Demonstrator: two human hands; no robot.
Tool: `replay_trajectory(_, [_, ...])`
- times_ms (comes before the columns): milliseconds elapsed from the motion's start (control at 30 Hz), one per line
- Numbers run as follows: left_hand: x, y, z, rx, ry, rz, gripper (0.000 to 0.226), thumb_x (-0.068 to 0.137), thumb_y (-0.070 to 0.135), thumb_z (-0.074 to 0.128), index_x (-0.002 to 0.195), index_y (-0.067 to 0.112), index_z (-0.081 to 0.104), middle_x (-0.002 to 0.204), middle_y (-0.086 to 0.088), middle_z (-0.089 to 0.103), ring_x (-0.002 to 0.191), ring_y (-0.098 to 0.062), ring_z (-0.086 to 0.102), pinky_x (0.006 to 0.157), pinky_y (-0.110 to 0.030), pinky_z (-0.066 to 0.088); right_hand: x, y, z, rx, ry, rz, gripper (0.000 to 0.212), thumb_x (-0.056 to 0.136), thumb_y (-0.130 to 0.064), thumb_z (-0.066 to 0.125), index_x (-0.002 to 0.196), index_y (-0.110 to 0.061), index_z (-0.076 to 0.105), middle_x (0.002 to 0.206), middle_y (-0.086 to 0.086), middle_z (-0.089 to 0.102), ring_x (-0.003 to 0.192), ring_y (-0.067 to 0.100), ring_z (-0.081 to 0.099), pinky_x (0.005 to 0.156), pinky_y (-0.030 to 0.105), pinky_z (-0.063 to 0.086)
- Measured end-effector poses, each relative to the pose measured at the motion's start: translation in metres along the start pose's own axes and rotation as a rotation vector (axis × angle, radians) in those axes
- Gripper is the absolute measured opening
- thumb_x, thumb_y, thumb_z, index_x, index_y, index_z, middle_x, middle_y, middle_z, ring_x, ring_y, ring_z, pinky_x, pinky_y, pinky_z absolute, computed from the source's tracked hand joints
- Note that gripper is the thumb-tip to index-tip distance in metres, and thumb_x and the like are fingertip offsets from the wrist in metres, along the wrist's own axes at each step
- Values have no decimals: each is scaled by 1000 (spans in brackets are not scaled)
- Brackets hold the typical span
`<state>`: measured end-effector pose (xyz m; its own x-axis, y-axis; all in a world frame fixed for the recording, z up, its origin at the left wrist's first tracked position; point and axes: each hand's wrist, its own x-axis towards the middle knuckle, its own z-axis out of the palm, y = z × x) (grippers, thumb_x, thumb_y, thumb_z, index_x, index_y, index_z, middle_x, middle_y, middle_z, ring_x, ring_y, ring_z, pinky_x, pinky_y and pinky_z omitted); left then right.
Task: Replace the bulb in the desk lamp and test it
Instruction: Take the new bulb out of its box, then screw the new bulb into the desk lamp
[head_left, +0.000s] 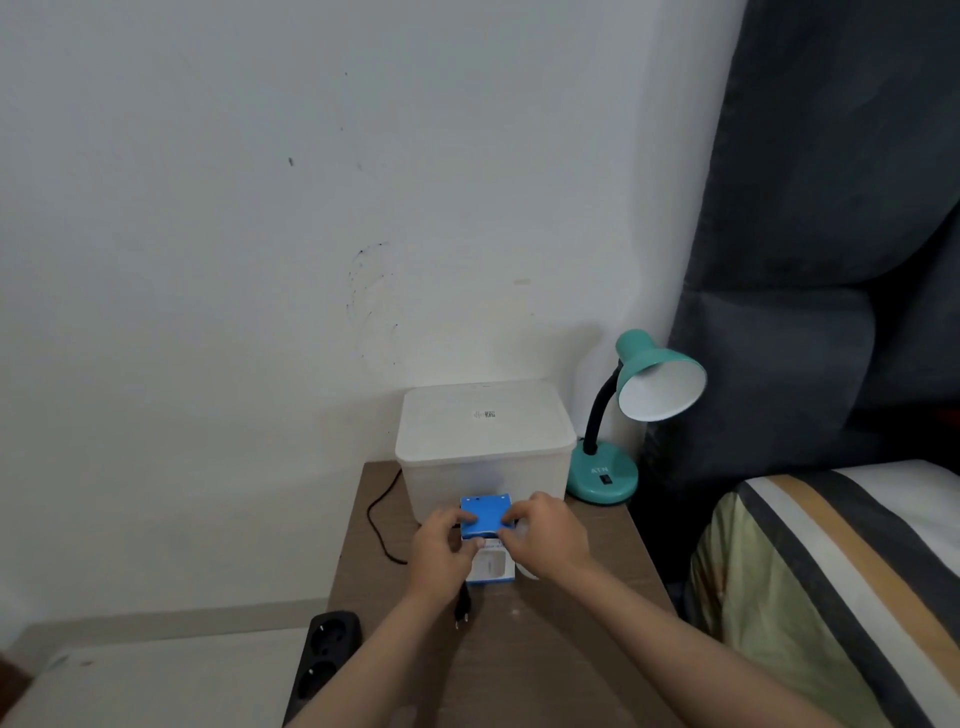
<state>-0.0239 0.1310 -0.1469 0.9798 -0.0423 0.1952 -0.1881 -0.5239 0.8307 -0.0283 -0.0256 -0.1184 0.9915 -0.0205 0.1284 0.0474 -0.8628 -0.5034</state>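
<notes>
power strip: black plastic power strip (324, 660) sits near left, lamp's black plug (462, 613) lies loose beside it, so no testing yet
left hand: left hand (441, 545) pinches the blue-and-white cardboard bulb box (485, 519) at its left edge, steadying it
right hand: right hand (545, 535) grips the box's right side, fingers on the blue flap, probably to open it
lamp: teal metal desk lamp (623, 415) waits far right on the brown wooden table (571, 649), shade looks empty

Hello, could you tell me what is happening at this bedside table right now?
A person is working on a small blue-topped bulb box with both hands, left hand and right hand, fingers at its top flap. The teal desk lamp stands untouched beside a white plastic container. Its plug lies loose on the table, near a black power strip.
</notes>
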Motion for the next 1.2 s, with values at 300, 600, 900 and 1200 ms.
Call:
replay_trajectory(300, [-1, -1, 1, 138, -13, 45, 25, 81, 17, 69, 105, 11, 67, 122, -1, 55, 108, -12, 55, 83, -13, 43, 0, -1, -3, 158, -38, 109, 34, 83, -47, 59, 105, -23, 68, 110, 3, 58, 98, 17, 60, 74, 25, 45])
replay_trajectory(600, [-1, 15, 1, 207, 2, 115, 27, 84, 21, 63, 110, 16, 56, 111, 2, 46, 101, -10, 47, 76, -13, 35, -5, 21, -61, 542, -83, 281, 45, 75, -24, 76, 114, -17, 55, 112, 4, 54, 99, 20, 57, 80, 27, 50])
replay_trajectory(900, [25, 88, 28, 69, 47, 348, 31, 84, 12, 62, 113, 12, 54, 110, 1, 51, 103, -11, 49, 89, -23, 39, -25, 69, -125, 798, 389, 275, 32, 76, -18, 78, 106, -17, 67, 102, 6, 67, 91, 19, 63, 79, 29, 53])
replay_trajectory(1200, [75, 180, 69, -149, 27, 453, 33, 80, 5, 64, 111, 16, 58, 107, 5, 49, 99, -13, 54, 83, -31, 50, -8, 95, -148, 754, 785, 256, 45, 70, -20, 82, 110, -27, 63, 112, 0, 45, 83, 11, 60, 78, 23, 49])
